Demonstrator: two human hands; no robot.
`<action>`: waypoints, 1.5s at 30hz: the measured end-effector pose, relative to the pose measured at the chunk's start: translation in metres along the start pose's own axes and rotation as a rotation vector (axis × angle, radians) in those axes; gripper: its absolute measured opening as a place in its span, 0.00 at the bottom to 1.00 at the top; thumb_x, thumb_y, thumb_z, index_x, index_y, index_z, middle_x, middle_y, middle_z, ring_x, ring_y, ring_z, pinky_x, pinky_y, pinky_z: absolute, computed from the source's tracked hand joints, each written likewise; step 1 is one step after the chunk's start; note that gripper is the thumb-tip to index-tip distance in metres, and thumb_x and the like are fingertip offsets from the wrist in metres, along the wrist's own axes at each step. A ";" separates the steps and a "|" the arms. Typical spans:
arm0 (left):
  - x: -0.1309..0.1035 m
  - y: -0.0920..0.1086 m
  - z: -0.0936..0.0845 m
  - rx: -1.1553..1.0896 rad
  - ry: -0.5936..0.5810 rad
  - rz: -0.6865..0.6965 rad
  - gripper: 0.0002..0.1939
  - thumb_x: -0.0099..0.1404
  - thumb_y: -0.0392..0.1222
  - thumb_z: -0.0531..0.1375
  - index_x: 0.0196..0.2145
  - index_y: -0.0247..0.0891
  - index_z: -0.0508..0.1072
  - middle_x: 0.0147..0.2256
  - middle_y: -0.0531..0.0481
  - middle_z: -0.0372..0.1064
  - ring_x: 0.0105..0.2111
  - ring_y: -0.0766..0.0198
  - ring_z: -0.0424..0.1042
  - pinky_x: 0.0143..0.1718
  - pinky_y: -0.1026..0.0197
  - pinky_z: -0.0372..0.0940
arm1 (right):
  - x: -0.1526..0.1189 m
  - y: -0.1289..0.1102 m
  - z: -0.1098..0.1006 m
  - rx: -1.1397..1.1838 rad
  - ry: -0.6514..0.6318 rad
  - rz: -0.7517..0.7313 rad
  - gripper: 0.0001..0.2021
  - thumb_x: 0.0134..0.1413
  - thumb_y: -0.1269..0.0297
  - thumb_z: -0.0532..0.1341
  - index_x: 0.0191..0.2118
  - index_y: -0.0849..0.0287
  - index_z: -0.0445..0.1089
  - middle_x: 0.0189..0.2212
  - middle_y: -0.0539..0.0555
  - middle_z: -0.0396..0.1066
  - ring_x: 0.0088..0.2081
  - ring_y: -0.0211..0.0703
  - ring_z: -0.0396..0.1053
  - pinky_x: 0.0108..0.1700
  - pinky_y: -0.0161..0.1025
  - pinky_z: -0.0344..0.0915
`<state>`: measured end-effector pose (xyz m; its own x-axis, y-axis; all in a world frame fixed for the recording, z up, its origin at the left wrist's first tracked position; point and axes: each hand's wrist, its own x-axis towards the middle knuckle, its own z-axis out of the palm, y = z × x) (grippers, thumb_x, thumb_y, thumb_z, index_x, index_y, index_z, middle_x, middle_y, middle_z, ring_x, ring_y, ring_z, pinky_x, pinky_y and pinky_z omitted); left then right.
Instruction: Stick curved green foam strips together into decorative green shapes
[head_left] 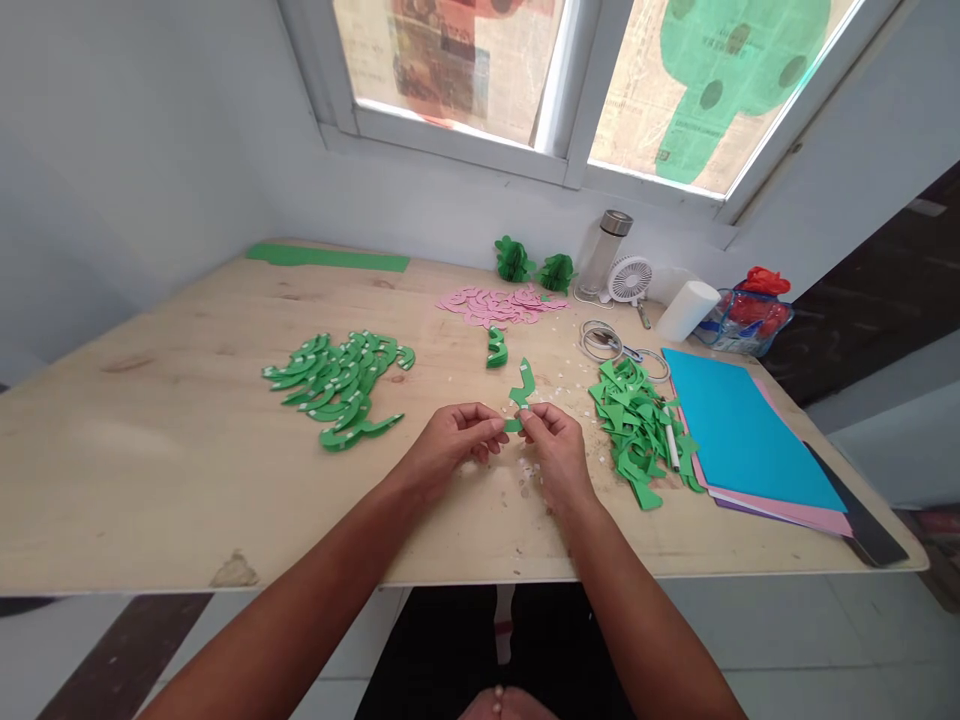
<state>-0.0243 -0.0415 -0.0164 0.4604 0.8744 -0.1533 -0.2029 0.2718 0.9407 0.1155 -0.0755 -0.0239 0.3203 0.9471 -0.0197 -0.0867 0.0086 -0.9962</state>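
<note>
Between my two hands, just above the table, is a curved green paper cutout [526, 378] with small white patches on it. My left hand [466, 432] pinches its left end with thumb and fingertips. The thumb and fingers of my right hand [553, 440] close on its middle, where part of it is hidden. Just beyond lies a small wavy green piece [496, 347]. To the left is a spread pile of curved green cutouts [341, 375] with white patches. A heap of green paper scraps [634, 420] lies right of my right hand.
Pink paper cutouts [491, 304] lie farther back, before two green paper ornaments [514, 259]. A glass bottle [602, 255], small white fan [630, 279] and white roll [688, 310] stand near the wall. Blue sheets [742, 425] lie right; a green strip [330, 258] lies back left.
</note>
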 end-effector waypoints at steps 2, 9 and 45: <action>0.000 -0.001 0.000 0.029 0.000 0.020 0.09 0.50 0.43 0.67 0.23 0.35 0.75 0.23 0.46 0.71 0.22 0.66 0.67 0.22 0.66 0.60 | 0.000 0.000 0.000 -0.003 -0.009 0.002 0.11 0.43 0.56 0.62 0.26 0.59 0.69 0.22 0.48 0.66 0.26 0.36 0.61 0.29 0.33 0.58; 0.000 0.001 0.001 0.056 -0.005 0.066 0.09 0.50 0.44 0.66 0.22 0.35 0.74 0.22 0.48 0.70 0.21 0.67 0.65 0.23 0.65 0.59 | 0.001 0.001 0.000 0.096 -0.051 0.037 0.10 0.41 0.56 0.63 0.26 0.58 0.70 0.21 0.48 0.66 0.25 0.36 0.61 0.30 0.34 0.58; 0.004 -0.003 -0.002 0.148 0.020 0.142 0.14 0.51 0.49 0.64 0.22 0.34 0.71 0.19 0.52 0.67 0.20 0.69 0.63 0.24 0.65 0.59 | -0.002 0.008 0.000 -0.058 -0.200 -0.008 0.11 0.45 0.57 0.62 0.24 0.61 0.69 0.19 0.46 0.65 0.21 0.33 0.57 0.24 0.33 0.51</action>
<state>-0.0235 -0.0383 -0.0199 0.4184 0.9080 -0.0208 -0.1348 0.0848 0.9872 0.1141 -0.0769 -0.0314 0.1267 0.9919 -0.0001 -0.0289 0.0036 -0.9996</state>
